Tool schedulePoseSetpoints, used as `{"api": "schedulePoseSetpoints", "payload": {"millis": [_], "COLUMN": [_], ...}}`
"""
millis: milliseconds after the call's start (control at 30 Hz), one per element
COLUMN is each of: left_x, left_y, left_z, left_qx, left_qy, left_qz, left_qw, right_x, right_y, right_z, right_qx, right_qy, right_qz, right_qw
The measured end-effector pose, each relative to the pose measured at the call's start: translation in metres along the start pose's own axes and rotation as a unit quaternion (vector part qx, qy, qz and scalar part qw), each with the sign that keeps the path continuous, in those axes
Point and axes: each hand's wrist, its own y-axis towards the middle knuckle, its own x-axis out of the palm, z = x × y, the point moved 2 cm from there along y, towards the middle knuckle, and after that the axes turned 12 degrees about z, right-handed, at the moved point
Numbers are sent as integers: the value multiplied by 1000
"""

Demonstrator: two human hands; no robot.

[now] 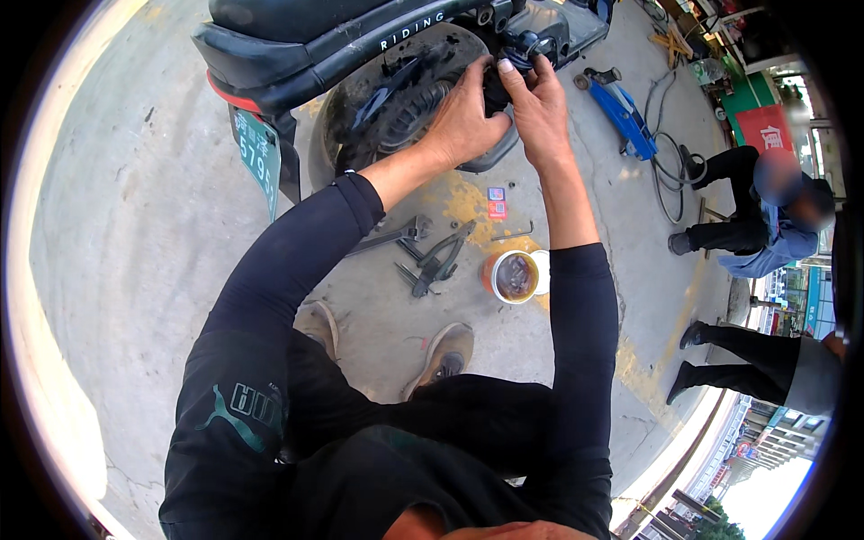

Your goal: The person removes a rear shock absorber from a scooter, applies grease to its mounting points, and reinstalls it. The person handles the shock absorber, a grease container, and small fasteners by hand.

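Note:
Both hands are up at the rear of a black scooter (pixel 297 54), beside its wheel (pixel 405 117) and muddy inner guard. My left hand (pixel 468 117) has its fingers curled round a black part (pixel 495 85) there, whose exact form is hidden. My right hand (pixel 535 108) is closed on the same area, thumb raised against the black fitting (pixel 526 47). On the concrete below lie a wrench (pixel 382 236), pliers (pixel 436 265), two small coloured packets (pixel 497 202), an L-shaped key (pixel 515 234) and an open tub (pixel 515 277) of brown, greasy-looking contents.
A blue floor jack (pixel 625 112) with looped hose (pixel 668 184) stands at the right. Beyond it a person (pixel 769 216) sits low, and another person's legs (pixel 738 360) stand farther down. A red sign (pixel 763 130) and clutter line that side. My shoes (pixel 441 355) are below the tools.

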Motion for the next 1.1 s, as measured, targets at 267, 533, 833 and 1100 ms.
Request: {"api": "schedulePoseSetpoints", "payload": {"millis": [267, 533, 833, 1100], "left_x": [0, 4, 2, 4], "left_y": [5, 7, 2, 8], "left_z": [5, 0, -13, -9], "left_qx": [-60, 5, 36, -1], "left_qy": [24, 20, 61, 0], "left_qz": [2, 23, 44, 30], "left_qw": [998, 1000, 997, 1000], "right_x": [4, -4, -18, -7], "right_y": [1, 9, 18, 20], "right_z": [0, -2, -17, -19], "right_qx": [16, 4, -46, -79], "right_qy": [16, -33, -58, -62], "right_qz": [7, -17, 44, 109], "right_qw": [1000, 999, 996, 989]}}
